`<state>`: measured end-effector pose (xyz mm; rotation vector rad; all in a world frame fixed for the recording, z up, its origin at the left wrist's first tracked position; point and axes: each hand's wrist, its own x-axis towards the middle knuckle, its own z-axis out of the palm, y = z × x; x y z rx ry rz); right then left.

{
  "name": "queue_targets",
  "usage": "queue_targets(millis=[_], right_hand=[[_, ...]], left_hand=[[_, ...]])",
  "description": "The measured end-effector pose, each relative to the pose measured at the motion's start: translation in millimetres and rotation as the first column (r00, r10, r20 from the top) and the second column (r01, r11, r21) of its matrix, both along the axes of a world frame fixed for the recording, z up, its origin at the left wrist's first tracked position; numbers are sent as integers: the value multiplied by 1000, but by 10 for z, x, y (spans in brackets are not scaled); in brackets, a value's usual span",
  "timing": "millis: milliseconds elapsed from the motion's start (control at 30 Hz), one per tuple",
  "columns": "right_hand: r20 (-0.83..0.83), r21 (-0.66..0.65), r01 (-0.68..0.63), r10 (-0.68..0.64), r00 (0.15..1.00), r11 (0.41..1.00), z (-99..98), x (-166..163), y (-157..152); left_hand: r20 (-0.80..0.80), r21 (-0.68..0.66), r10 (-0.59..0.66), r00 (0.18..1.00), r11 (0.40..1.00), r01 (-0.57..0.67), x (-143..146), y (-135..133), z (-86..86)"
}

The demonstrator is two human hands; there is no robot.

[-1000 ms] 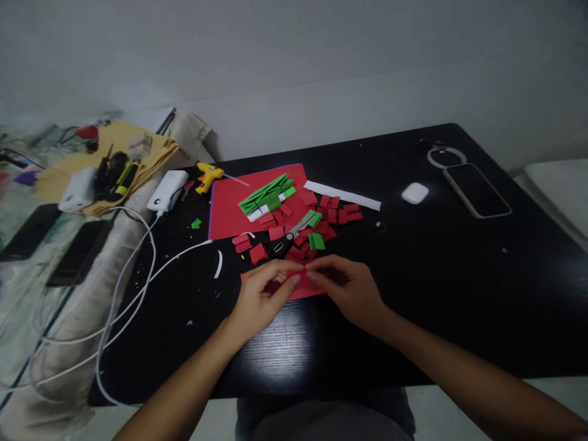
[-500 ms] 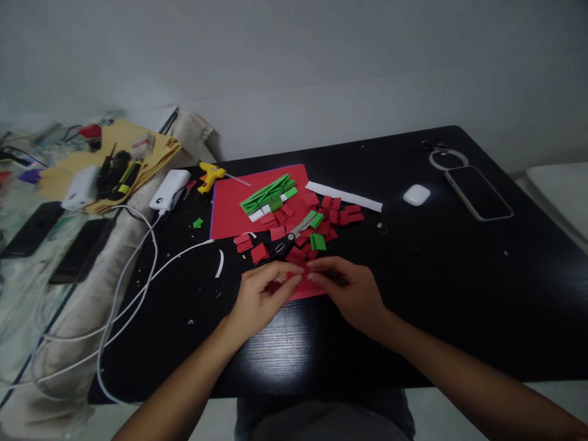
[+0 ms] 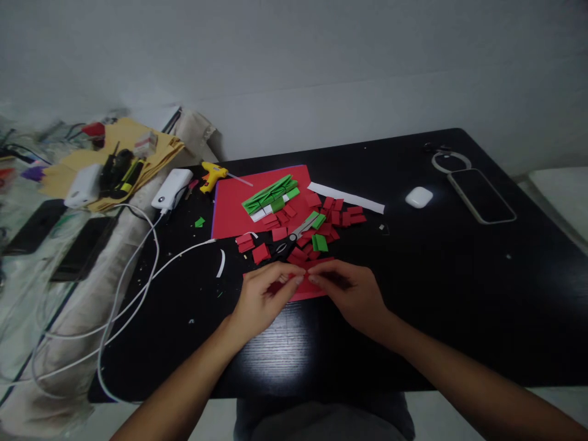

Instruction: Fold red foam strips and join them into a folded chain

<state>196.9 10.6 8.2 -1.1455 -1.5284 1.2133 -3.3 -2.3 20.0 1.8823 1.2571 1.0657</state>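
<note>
Left hand: from the head view I see the left hand [image 3: 261,295], thumb and forefinger pinched on a red piece [image 3: 306,275]; its outline blends into the paper behind, so I can't make out its shape.
Right hand: the right hand [image 3: 357,294] mirrors it, fingers closed on the same piece from the other side, I'd judge to steady it between both tips.
Red sheet: the red sheet [image 3: 309,293] lies beneath the hands, near the middle of the near edge of the tabletop [image 3: 459,300], perhaps as a work mat.
Folded bits: red bits [image 3: 340,217] and a green bit [image 3: 320,243] lie heaped just beyond the hands, within easy reach, I'd say.
Scissors: the scissors [image 3: 294,237] lie on the heap, handles toward the near left corner, which should suit a quick grab.
Red board: the red board [image 3: 229,211], toward the far edge, carries a green fan [image 3: 271,195], likely to hold it together in one place.
Glue gun: I find the glue gun [image 3: 213,177] by the far left corner, its stick reaching over the board.
Phone: the phone [image 3: 482,196] lies near the right edge, well apart from the paper, presumably out of the way.
</note>
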Motion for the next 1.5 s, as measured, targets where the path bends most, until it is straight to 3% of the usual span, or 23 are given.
queue_targets(millis=[133,267,367,733,1033,1133,1267,1400,1500], right_hand=[[-17,-19,24,-24,1000,1000,39,5,11],[-30,-22,48,-48,998,999,67,8,15],[-32,-18,59,-60,998,998,69,6,14],[-52,-19,55,-56,997,998,56,0,0],[-66,-46,104,-107,992,994,60,7,25],[-100,-88,54,-62,993,995,50,-7,16],[-128,-144,-71,53,990,987,40,-14,4],[-167,-153,-109,83,983,982,50,10,18],[-107,-112,-117,105,989,987,45,19,32]], left_hand=[[159,-138,91,983,988,-69,39,-4,-16],[330,-352,146,933,936,-22,51,11,-23],[360,-428,184,915,904,-14,42,28,-11],[374,-466,240,896,884,-42,59,12,22],[380,-479,175,908,877,32,76,18,35],[349,-425,200,915,904,-36,62,12,22],[245,-247,177,953,962,-115,36,7,5],[70,-79,38,997,996,-32,30,-1,6],[-12,11,-17,1000,1000,17,37,-7,5]])
